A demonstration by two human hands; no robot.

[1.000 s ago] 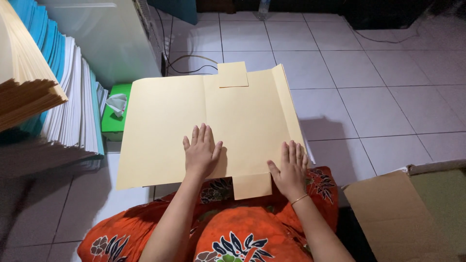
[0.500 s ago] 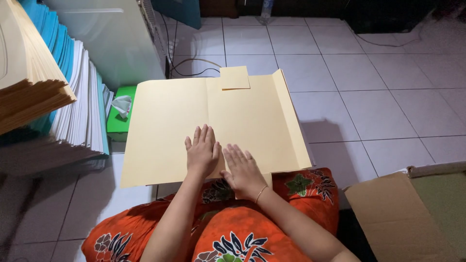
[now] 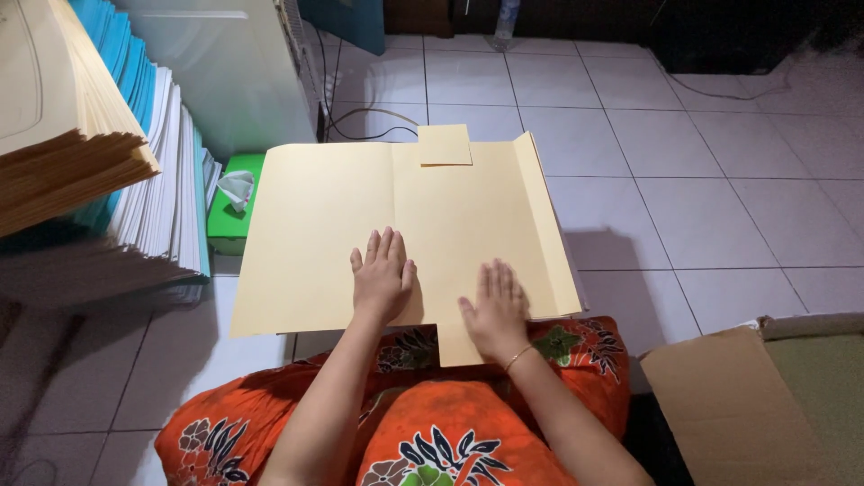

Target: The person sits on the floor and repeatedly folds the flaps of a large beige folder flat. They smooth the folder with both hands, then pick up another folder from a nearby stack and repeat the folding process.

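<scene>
A large cream-yellow folder sheet (image 3: 306, 225) lies unfolded across my lap and the floor, with a small tab at its far edge, another at its near edge, and a narrow flap raised along its right side. My left hand (image 3: 382, 274) rests flat on the sheet near the centre crease, fingers spread. My right hand (image 3: 495, 306) presses flat on the right panel, close to the near tab. Neither hand grips anything.
Tall stacks of cream, blue and white sheets (image 3: 108, 162) stand at the left. A green tissue box (image 3: 234, 202) sits beside them. A white appliance (image 3: 225, 63) and cables are behind. An open cardboard box (image 3: 747, 396) is at the lower right. The floor is white tile (image 3: 702, 180).
My right hand slid left along the sheet toward my left hand, then back right to the near edge. My left hand stayed pressed in place.
</scene>
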